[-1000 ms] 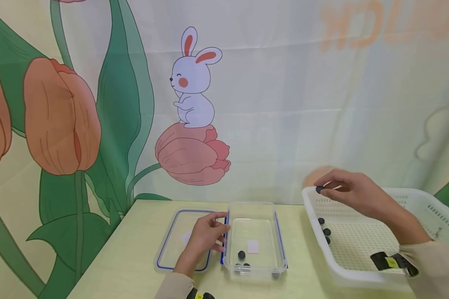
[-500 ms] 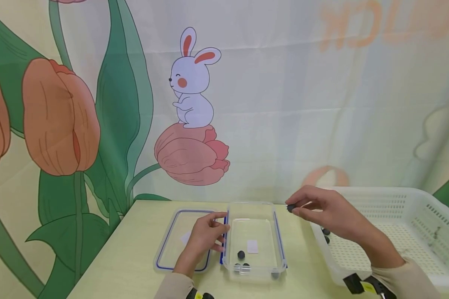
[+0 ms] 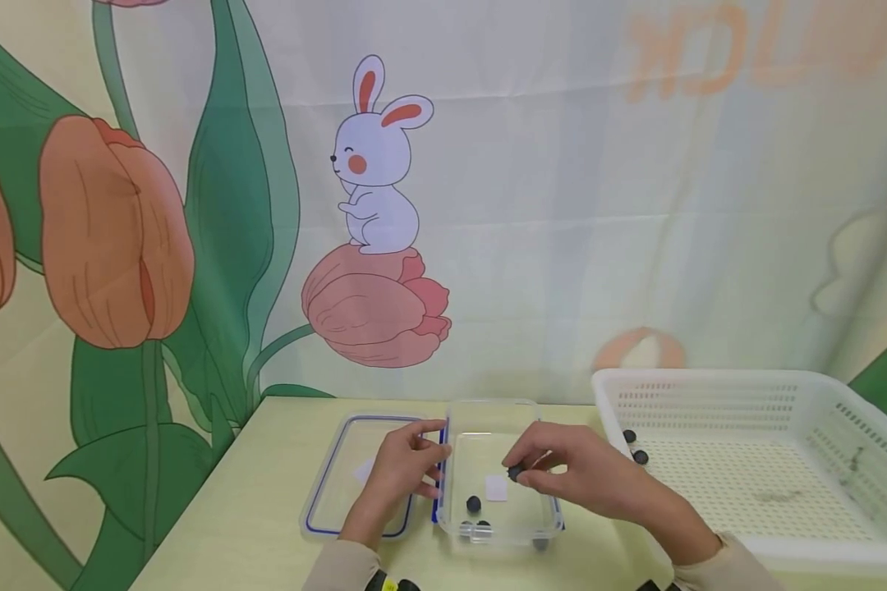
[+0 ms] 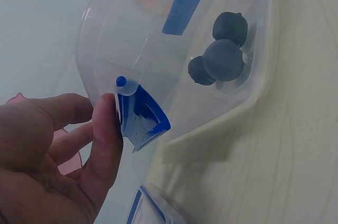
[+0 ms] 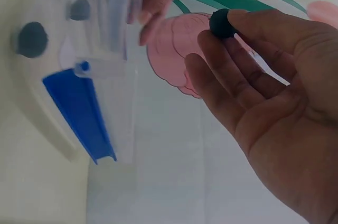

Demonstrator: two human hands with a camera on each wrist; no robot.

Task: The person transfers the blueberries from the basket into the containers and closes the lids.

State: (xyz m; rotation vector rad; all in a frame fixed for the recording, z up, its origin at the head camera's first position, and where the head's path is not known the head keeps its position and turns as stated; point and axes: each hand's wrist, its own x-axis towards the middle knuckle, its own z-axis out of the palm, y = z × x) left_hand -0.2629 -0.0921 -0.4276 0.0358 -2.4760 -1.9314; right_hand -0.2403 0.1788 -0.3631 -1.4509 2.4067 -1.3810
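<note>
In the head view, my right hand (image 3: 587,476) pinches a dark blueberry (image 3: 516,473) between thumb and fingertips, over the right side of a clear plastic food container (image 3: 480,451). The right wrist view shows this same blueberry (image 5: 222,24) at the fingertips. Several blueberries lie at the container's near end, among them one blueberry (image 3: 473,504) beside a small white square (image 3: 496,488). My left hand (image 3: 395,472) grips the container's left rim, its thumb right by a blue latch (image 4: 140,115) that hangs unfastened in the left wrist view.
Left of the container lies its clear lid (image 3: 318,501) with a blue seal, partly behind my left hand. A white perforated basket (image 3: 710,548) stands on the right, with a blueberry (image 3: 640,457) and another at its left wall. A printed curtain (image 3: 525,246) rises behind the table.
My right hand has carried the blueberry left and down, from above the basket's left rim to over the container. My left hand has stayed at the container's rim.
</note>
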